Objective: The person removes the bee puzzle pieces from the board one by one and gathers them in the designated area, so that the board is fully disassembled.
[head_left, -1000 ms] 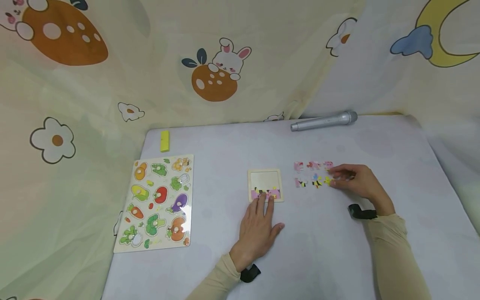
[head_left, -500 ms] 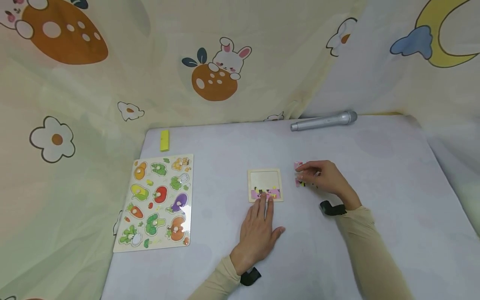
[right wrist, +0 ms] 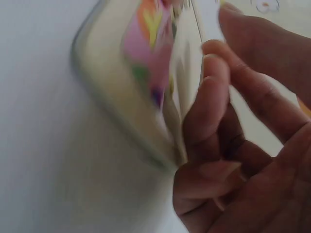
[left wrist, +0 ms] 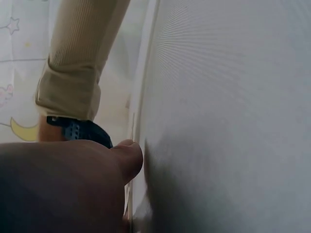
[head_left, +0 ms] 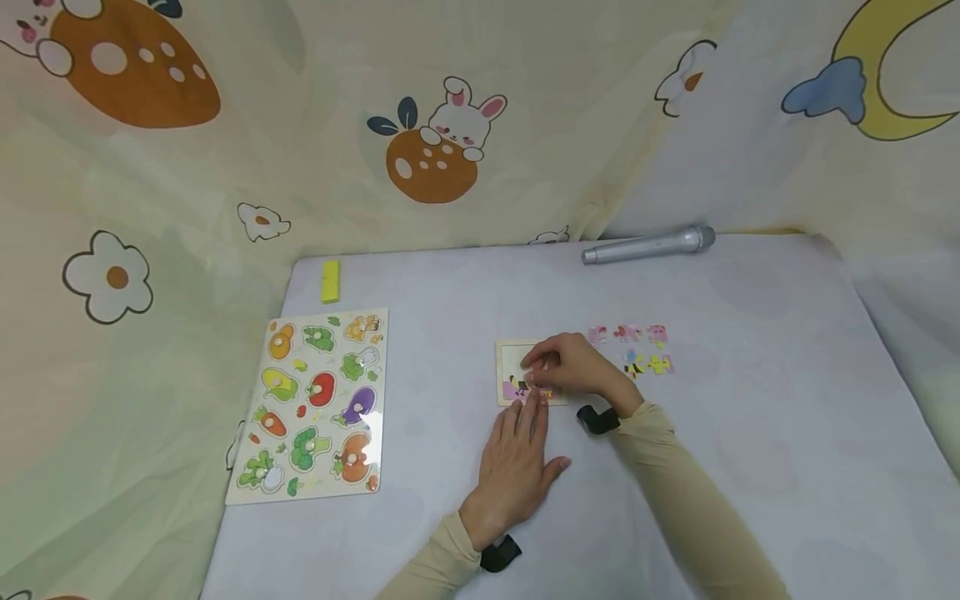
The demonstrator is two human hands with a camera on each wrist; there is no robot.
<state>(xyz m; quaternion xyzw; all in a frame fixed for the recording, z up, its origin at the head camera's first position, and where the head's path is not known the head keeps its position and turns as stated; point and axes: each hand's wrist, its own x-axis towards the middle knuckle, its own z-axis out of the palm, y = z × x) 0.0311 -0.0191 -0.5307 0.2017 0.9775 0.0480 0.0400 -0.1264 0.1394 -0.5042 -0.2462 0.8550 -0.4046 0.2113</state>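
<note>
A small square wooden puzzle tray [head_left: 500, 367] lies on the table in the head view, with purple puzzle pieces [head_left: 512, 390] along its near side. My left hand [head_left: 513, 467] lies flat, its fingertips pressing the tray's near edge. Over the tray, my right hand [head_left: 573, 367] pinches a small puzzle piece, mostly hidden by the fingers, close above the pieces laid there. Right of the tray rest several loose puzzle pieces [head_left: 628, 333] in two rows, pink ones behind and yellow ones in front. The right wrist view catches the tray's corner [right wrist: 104, 73] beside the curled fingers.
A vegetable peg puzzle board [head_left: 330, 446] lies on the left of the table. Behind it is a yellow block [head_left: 330, 282]. A silver microphone [head_left: 648, 245] lies along the back edge, before a patterned cloth backdrop [head_left: 315, 142].
My right hand has moved left from the right end of the loose pieces, past the left end, to over the tray. The left hand has stayed at the tray's near edge.
</note>
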